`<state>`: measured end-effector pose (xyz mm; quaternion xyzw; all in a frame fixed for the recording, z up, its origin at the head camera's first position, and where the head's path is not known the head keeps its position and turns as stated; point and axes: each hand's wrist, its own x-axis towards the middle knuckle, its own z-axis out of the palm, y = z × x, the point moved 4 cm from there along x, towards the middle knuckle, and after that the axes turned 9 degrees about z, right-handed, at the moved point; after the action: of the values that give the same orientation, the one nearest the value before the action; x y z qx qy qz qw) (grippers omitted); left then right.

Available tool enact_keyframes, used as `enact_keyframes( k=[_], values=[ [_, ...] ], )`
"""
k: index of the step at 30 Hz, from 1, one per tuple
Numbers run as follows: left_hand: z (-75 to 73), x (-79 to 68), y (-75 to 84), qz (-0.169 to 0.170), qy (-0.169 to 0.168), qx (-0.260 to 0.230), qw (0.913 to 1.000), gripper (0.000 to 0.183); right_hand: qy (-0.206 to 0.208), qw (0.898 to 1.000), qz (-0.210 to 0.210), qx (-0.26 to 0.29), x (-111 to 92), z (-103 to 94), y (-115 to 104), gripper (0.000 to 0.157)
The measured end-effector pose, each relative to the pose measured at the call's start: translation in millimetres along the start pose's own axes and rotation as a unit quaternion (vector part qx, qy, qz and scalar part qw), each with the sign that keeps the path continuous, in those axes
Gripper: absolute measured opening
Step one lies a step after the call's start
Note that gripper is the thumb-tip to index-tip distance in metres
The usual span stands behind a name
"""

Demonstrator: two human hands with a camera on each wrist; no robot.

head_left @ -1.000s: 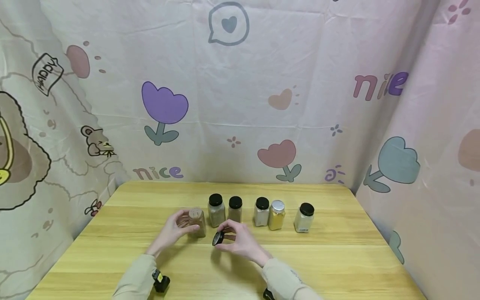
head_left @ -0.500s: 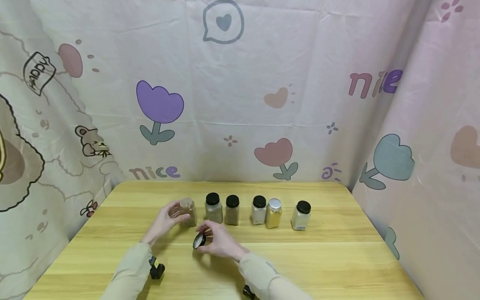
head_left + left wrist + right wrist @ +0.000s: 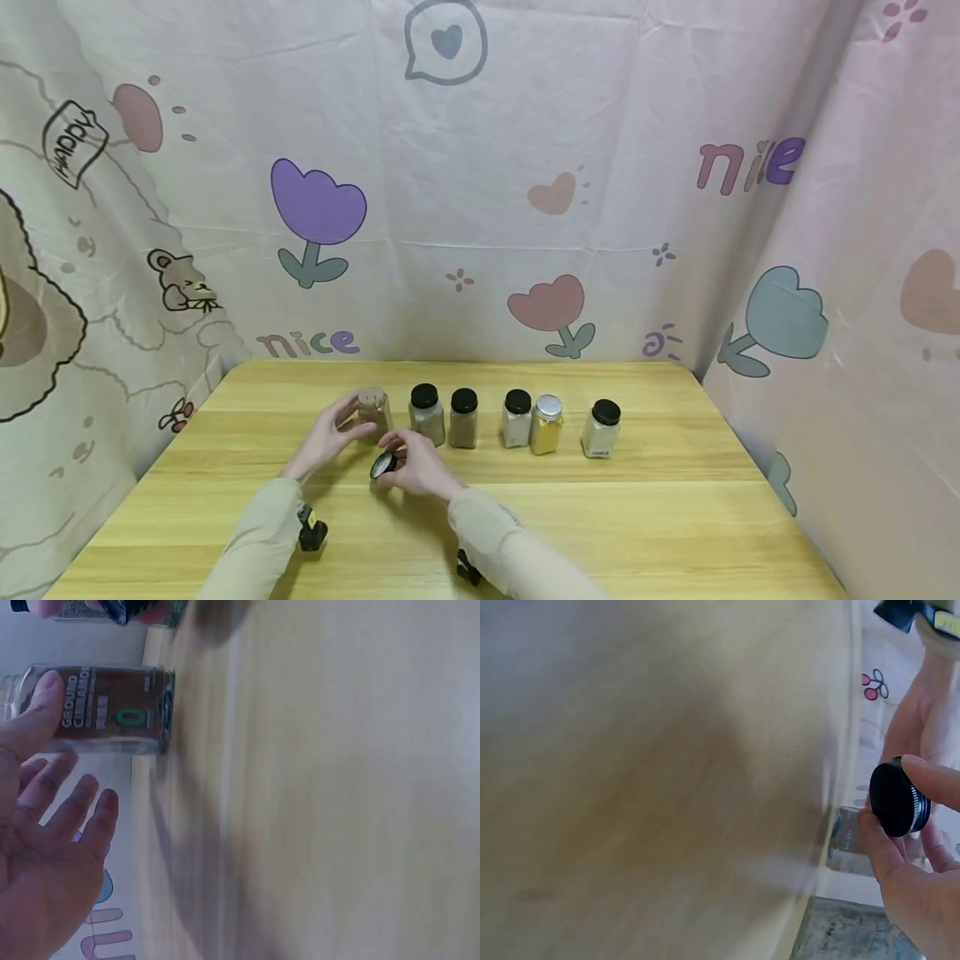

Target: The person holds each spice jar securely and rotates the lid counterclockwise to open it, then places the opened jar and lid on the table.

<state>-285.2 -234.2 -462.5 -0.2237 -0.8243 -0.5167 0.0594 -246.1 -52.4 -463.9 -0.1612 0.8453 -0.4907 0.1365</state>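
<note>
An upright glass jar of brown powder [image 3: 377, 419], labelled ground cinnamon, is in my left hand [image 3: 324, 439]; its top is uncapped, showing a pale tan surface. The left wrist view shows the thumb across the label of the cinnamon jar [image 3: 112, 712], with several fingers extended below. My right hand [image 3: 422, 467] pinches a round black lid [image 3: 382, 465] between thumb and fingers, just in front of the jar and apart from it. In the right wrist view the dark hollow inside of the lid [image 3: 891, 799] faces away from the palm.
To the right stand two black-capped jars of greyish and brown seasoning [image 3: 427, 421] [image 3: 463, 423], a black-capped whitish jar [image 3: 516, 423], a silver-capped yellow jar [image 3: 547, 430] and another black-capped pale jar [image 3: 601, 433]. A printed curtain [image 3: 450, 208] rises behind the wooden table [image 3: 637, 517].
The left hand has carried the cinnamon jar left and towards the back of the table. The right hand has brought the black lid left, closer to the jar. The other jars stay put.
</note>
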Motion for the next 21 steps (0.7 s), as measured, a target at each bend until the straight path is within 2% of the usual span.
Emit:
enact_keyframes(
  k=[5, 9, 13, 18, 21],
  values=[
    [-8.0, -9.0, 1.9, 0.003, 0.003, 0.045, 0.999, 0.072, 0.009, 1.0, 0.015, 0.014, 11.4, 9.1, -1.5, 0.044],
    [-12.8, -13.9, 0.3, -0.008, 0.017, 0.058, 0.9981, 0.065, 0.02, 1.0, 0.011, -0.006, 17.2, 15.0, -6.1, 0.041],
    [-14.4, -18.2, -2.2, -0.016, 0.019, 0.072, 0.9971, 0.06, 0.039, 0.997, 0.004, -0.059, 22.3, 19.8, -8.0, 0.04],
    [-14.4, -22.7, -2.9, -0.019, 0.018, 0.073, 0.997, 0.056, 0.07, 0.988, -0.009, -0.139, 28.6, 25.0, -6.8, 0.04],
    [-15.1, -24.7, -3.8, -0.019, 0.019, 0.069, 0.9973, 0.054, 0.084, 0.982, -0.009, -0.169, 30.7, 27.1, -7.4, 0.04]
  ],
)
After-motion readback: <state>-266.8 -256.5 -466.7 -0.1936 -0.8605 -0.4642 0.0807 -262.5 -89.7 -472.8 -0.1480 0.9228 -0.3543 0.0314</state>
